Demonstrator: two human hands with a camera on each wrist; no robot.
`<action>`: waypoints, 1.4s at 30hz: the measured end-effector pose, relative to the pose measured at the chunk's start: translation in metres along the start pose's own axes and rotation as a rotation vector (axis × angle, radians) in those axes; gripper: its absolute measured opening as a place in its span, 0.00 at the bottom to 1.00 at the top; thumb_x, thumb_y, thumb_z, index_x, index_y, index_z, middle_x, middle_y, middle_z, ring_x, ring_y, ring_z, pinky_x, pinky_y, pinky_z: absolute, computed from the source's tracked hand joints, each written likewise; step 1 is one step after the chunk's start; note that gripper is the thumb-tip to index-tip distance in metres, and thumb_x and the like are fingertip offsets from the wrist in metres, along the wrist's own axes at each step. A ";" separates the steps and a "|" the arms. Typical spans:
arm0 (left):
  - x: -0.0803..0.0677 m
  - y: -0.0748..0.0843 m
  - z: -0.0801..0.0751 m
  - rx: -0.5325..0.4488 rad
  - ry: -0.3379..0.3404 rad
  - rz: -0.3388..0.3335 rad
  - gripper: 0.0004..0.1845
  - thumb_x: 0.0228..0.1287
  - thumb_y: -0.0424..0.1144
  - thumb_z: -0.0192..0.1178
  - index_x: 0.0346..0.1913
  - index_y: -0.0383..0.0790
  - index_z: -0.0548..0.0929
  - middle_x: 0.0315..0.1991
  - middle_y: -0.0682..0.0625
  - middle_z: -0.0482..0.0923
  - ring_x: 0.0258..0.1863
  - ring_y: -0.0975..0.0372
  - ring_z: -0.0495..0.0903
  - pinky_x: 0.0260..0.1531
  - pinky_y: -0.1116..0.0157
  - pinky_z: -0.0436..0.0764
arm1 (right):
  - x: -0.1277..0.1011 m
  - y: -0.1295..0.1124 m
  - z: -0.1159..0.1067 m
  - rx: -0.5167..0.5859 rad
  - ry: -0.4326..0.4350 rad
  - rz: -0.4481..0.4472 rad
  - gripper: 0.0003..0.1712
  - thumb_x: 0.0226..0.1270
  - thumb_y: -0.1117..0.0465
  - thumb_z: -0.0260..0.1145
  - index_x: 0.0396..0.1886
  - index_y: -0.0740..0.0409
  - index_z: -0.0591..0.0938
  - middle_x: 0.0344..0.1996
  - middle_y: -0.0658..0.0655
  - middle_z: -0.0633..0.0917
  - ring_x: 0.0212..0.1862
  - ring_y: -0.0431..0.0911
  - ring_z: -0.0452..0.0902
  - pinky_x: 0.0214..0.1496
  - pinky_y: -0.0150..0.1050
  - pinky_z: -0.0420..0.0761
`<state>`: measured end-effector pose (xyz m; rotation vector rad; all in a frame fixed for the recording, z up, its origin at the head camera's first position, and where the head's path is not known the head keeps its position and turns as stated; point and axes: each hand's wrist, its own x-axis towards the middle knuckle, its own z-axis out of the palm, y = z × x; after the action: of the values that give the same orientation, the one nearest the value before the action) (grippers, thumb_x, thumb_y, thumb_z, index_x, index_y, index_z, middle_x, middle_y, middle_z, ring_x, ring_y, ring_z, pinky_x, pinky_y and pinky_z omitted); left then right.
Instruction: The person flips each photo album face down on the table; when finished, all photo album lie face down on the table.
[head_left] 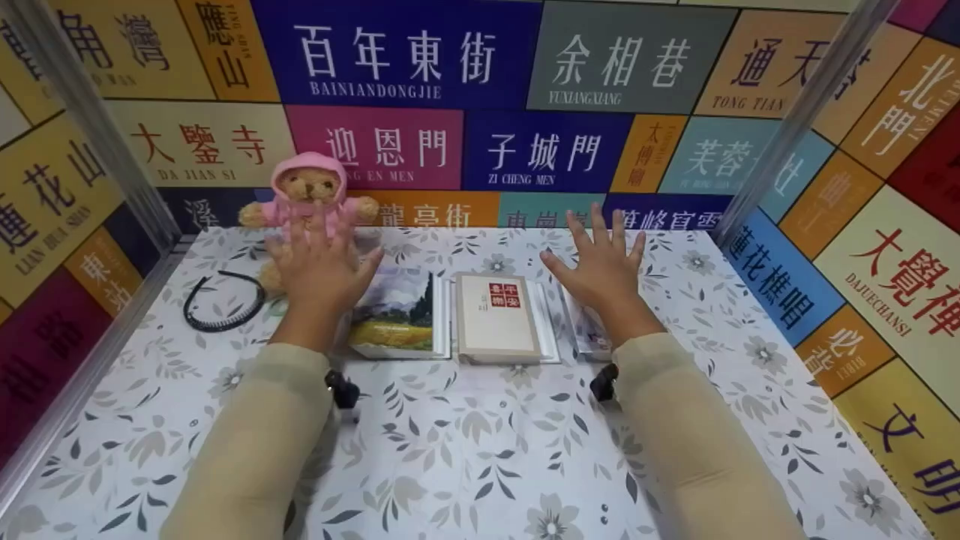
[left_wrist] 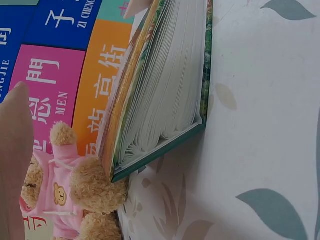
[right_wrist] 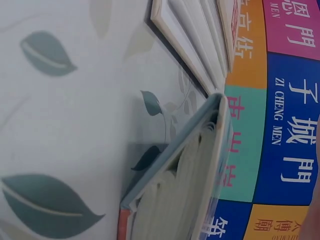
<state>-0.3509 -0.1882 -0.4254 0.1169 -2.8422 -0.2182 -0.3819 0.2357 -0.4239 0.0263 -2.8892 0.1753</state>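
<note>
Both hands hover flat with fingers spread above a row of books. My left hand [head_left: 319, 262] is over the left edge of a book with a landscape cover [head_left: 397, 311], just in front of a teddy bear in a pink hoodie [head_left: 309, 193]. My right hand [head_left: 600, 266] is above a thin book [head_left: 587, 330] at the right end, mostly hidden under the wrist. A beige book with a red label [head_left: 495, 316] lies between them. The left wrist view shows the landscape book's page edges [left_wrist: 160, 95] and the bear [left_wrist: 65, 192]. Neither hand holds anything.
A black headband [head_left: 223, 301] lies left of the bear. The table [head_left: 480, 450] has a leaf-patterned cloth. Walls of coloured sign panels [head_left: 405, 52] close it in at the back and both sides, with metal posts [head_left: 90, 127] at the corners.
</note>
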 end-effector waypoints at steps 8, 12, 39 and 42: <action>-0.002 0.003 0.001 -0.035 -0.003 -0.004 0.47 0.53 0.86 0.22 0.73 0.75 0.24 0.76 0.59 0.12 0.73 0.51 0.09 0.61 0.34 0.11 | -0.004 -0.001 -0.003 0.035 0.002 -0.007 0.52 0.52 0.11 0.31 0.74 0.18 0.30 0.77 0.40 0.24 0.77 0.49 0.09 0.69 0.68 0.12; -0.003 0.006 -0.001 -0.049 -0.006 -0.012 0.46 0.54 0.85 0.23 0.73 0.75 0.24 0.76 0.59 0.13 0.74 0.51 0.09 0.61 0.35 0.10 | -0.008 0.000 -0.006 0.069 0.006 -0.005 0.51 0.54 0.12 0.34 0.74 0.18 0.30 0.78 0.41 0.26 0.78 0.50 0.12 0.71 0.69 0.16; -0.037 0.113 0.004 -0.485 -0.138 0.023 0.40 0.72 0.65 0.42 0.80 0.59 0.44 0.82 0.48 0.40 0.80 0.48 0.41 0.76 0.43 0.51 | -0.045 0.067 -0.033 0.615 -0.029 0.057 0.44 0.64 0.23 0.50 0.75 0.17 0.44 0.79 0.49 0.54 0.78 0.58 0.53 0.74 0.68 0.55; -0.041 0.128 0.009 -0.566 -0.166 0.013 0.40 0.72 0.64 0.45 0.80 0.58 0.45 0.81 0.47 0.42 0.80 0.48 0.46 0.76 0.45 0.55 | -0.047 0.078 -0.030 0.685 -0.041 0.100 0.46 0.62 0.24 0.52 0.76 0.18 0.43 0.78 0.50 0.58 0.75 0.58 0.60 0.73 0.67 0.60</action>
<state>-0.3216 -0.0570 -0.4248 -0.0414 -2.8125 -1.0535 -0.3315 0.3166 -0.4152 0.0069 -2.7190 1.1744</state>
